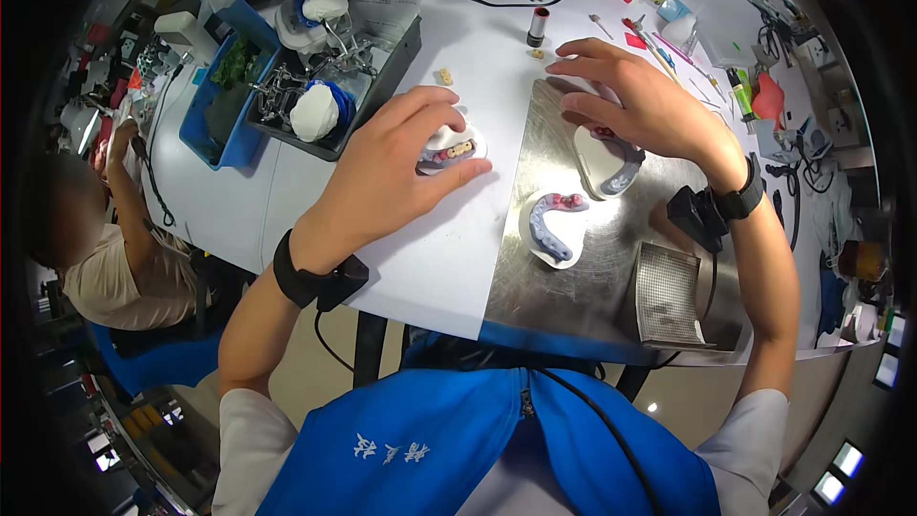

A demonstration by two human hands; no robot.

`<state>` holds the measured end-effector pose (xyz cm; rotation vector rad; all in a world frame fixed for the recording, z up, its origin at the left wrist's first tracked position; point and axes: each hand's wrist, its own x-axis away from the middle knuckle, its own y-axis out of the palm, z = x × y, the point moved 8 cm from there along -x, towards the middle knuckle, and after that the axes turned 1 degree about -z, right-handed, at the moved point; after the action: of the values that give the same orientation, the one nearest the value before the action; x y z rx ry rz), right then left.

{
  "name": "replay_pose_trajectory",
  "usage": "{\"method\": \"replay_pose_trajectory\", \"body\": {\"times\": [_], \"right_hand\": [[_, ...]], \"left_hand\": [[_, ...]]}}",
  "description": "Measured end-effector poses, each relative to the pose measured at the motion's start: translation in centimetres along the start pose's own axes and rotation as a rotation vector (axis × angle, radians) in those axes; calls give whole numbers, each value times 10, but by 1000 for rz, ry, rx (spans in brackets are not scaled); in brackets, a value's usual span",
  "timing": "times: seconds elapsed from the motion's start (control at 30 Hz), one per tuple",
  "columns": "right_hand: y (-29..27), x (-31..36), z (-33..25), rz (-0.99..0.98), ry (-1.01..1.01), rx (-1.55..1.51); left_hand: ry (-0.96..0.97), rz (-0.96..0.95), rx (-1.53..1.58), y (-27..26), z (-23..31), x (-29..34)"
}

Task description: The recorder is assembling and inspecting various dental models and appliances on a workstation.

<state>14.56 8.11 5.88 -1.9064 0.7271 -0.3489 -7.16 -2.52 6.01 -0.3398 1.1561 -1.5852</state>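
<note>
My left hand [387,158] is curved round a white-and-grey dental cast [441,159] on the white table, thumb on its near side and fingers over its far side. Yellowish tooth crowns [461,149] and pink gum parts show on that cast. My right hand [635,96] hovers with fingers apart and nothing seen between them. Its fingertips are close to a small yellowish crown piece [538,53]. Partly under that hand, a second dental cast [608,167] lies on the metal plate. A third cast [552,226], horseshoe-shaped with red parts, lies nearer me.
Another crown piece [445,77] and a dark-and-silver cylinder [538,27] stand on the white tabletop. At left are a grey bin [387,72] of articulators and a blue bin [205,139]. A mesh tray [669,296] sits on the metal plate [516,291]. Another person [129,263] sits at left.
</note>
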Motion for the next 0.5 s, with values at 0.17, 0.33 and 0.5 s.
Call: {"method": "replay_pose_trajectory", "body": {"times": [0.17, 0.33, 0.5], "right_hand": [[-19, 40, -2, -100, 89, -76], [-58, 119, -36, -6, 11, -158], [-63, 173, -58, 29, 46, -246]], "left_hand": [[-118, -63, 142, 28, -20, -71], [-135, -76, 30, 64, -38, -116], [-93, -73, -46, 72, -26, -123]]}}
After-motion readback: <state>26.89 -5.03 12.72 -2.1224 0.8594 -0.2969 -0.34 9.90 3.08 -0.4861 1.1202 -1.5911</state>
